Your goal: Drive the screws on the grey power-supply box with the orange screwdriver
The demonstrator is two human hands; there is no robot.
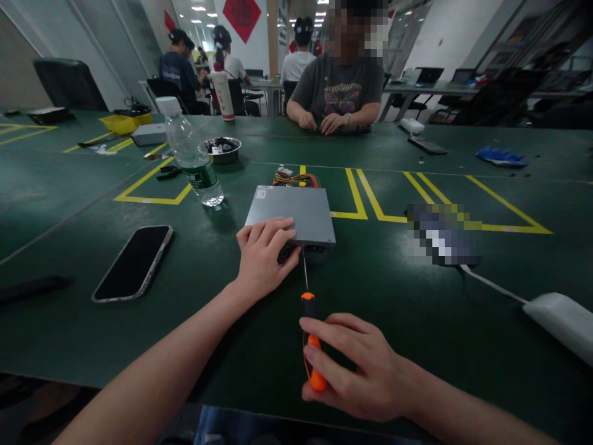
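A flat grey metal computer power supply (301,207) lies on the green table, with a bundle of coloured cables (296,179) at its far side. My left hand (266,253) grips its near left corner, fingers on the top and thumb at the front face. In my right hand (356,364) is a screwdriver (308,306) with an orange and black handle. Its shaft points away from me and its tip reaches the front face of the power supply; the exact contact point is hidden under the edge.
Left of the power supply stand a water bottle (199,167) and a metal bowl (225,150) of small dark parts. A phone (134,262) lies nearer. At right are a blurred-out device (442,238) with a white cable and a white case (560,321). Another person (343,86) sits opposite.
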